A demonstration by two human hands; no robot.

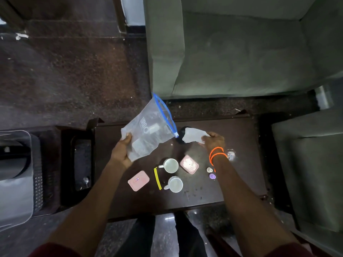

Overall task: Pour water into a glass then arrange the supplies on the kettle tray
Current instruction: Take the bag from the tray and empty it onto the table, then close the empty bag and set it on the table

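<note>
My left hand (123,150) holds a clear zip bag (148,132) with a blue seal, lifted above the dark table (232,130). My right hand (213,140), with orange bands on the wrist, grips a white paper sachet (193,135) over a dark round object (181,132). Two white cups (170,165) (175,184) stand upright near the table's middle. A pink box (189,164) sits open to their right and its pink lid (138,180) lies to their left. A yellow strip (157,178) lies between lid and cups. A glass (231,154) glints behind my right wrist.
A small white bottle (209,170) and a purple cap (212,176) lie by my right forearm. A dark tray (81,164) stands on a low stand to the left, beside a clear bin (16,179). Green armchairs (241,52) stand behind and to the right of the table.
</note>
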